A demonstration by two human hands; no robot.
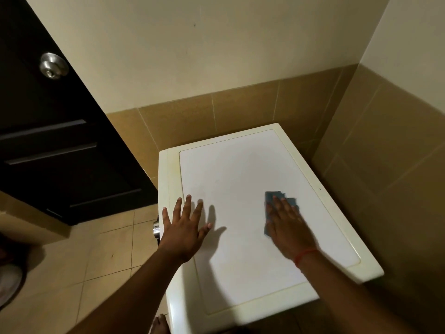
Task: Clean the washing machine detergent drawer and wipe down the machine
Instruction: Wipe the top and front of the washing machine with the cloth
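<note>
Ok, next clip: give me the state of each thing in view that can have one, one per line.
Washing machine top: bare, lit, being wiped.
Blue cloth: flat on the top, pressed under the right hand.
Right hand: fingers straight, pressing the cloth.
Left hand: fingers spread over the top's left edge; contact unclear.
Dark door: looks swung open toward the machine.
Door knob: untouched.

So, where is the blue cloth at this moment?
In the head view, the blue cloth lies on the white top of the washing machine, right of centre, flat under the fingers of the right hand.
</note>
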